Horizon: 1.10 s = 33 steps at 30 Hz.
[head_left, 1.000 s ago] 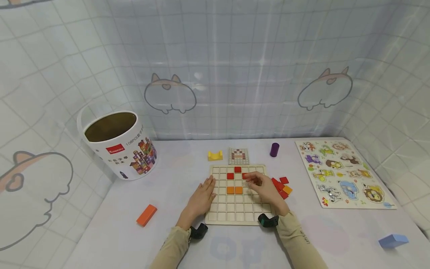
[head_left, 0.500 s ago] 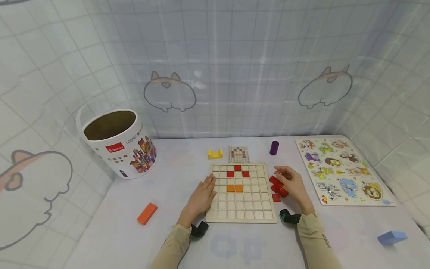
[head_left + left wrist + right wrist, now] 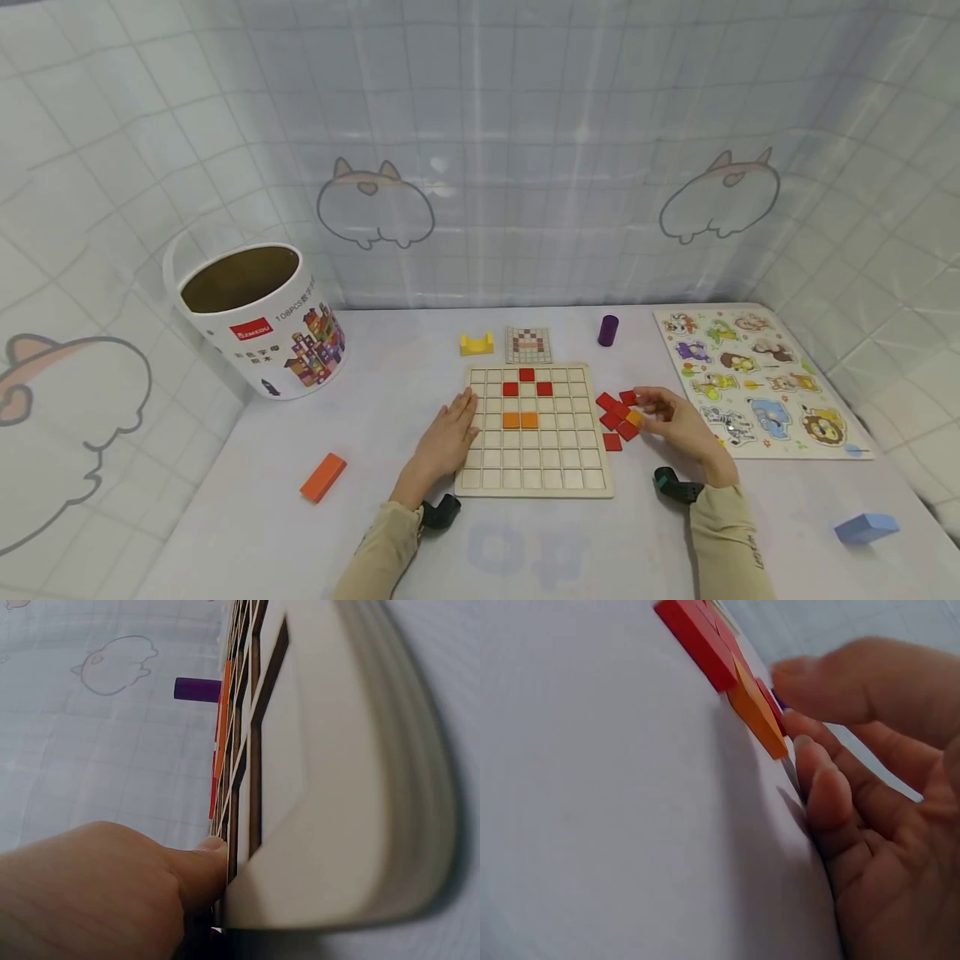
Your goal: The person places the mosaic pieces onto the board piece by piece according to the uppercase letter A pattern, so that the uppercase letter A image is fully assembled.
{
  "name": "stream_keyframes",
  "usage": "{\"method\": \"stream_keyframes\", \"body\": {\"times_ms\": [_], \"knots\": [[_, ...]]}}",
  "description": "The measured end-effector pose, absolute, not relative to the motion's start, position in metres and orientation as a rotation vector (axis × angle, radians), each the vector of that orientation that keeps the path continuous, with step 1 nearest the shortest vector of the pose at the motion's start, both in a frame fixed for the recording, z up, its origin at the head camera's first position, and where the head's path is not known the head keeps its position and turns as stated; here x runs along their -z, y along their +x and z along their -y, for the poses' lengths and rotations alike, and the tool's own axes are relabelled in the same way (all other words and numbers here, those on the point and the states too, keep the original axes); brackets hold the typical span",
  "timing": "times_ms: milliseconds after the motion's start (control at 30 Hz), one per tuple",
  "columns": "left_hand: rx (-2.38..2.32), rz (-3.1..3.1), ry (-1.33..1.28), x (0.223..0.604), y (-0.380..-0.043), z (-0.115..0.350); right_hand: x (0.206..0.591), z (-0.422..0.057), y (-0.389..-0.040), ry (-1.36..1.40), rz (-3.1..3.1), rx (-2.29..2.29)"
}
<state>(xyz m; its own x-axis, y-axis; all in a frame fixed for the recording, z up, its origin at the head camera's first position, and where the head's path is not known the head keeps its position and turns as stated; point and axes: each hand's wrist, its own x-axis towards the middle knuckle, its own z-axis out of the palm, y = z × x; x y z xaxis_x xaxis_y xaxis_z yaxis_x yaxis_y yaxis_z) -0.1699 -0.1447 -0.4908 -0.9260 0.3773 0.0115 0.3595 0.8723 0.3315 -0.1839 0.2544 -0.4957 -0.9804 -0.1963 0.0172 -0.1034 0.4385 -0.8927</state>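
Observation:
A wooden grid board (image 3: 495,479) lies flat, with three red tiles (image 3: 527,375) and two orange tiles (image 3: 520,420) in its cells. My left hand (image 3: 446,440) rests along the board's left edge, fingers straight; in the left wrist view its thumb (image 3: 199,870) touches the rim. To the right of the board is a loose pile of red tiles (image 3: 609,421) with an orange tile (image 3: 756,712) at its right side. My right hand (image 3: 684,427) is beside that pile, fingers loosely bent and thumb apart from them. Nothing shows between its fingers in the right wrist view.
Behind the board lie a small pattern card (image 3: 528,345), a yellow block (image 3: 477,344) and a purple cylinder (image 3: 608,331). A white bucket (image 3: 262,333) stands at left, an orange block (image 3: 323,477) before it. An animal puzzle (image 3: 757,387) and blue block (image 3: 866,528) are at right.
My right hand has left a red tile on the board and moved right to the loose pile. The pile's tiles have shifted apart. My left hand has stayed on the board's edge.

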Motion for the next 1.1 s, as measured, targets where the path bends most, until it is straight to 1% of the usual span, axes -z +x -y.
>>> {"method": "stream_keyframes", "body": {"times_ms": [233,567,833,1100], "knots": [[-0.516,-2.985,0.565,0.491,-0.171,0.144,0.494,-0.252,-0.185,-0.309,-2.641,1.489],[-0.511,-2.983,0.562,0.490,-0.171,0.144,0.500,-0.246,-0.193,-0.135,-2.859,1.308],[-0.508,-2.980,0.573,0.488,-0.170,0.143,0.496,-0.245,-0.199,-0.054,-2.828,1.377],[-0.513,-2.969,0.564,0.488,-0.170,0.143,0.486,-0.235,-0.203,-0.044,-2.829,1.406]]}}
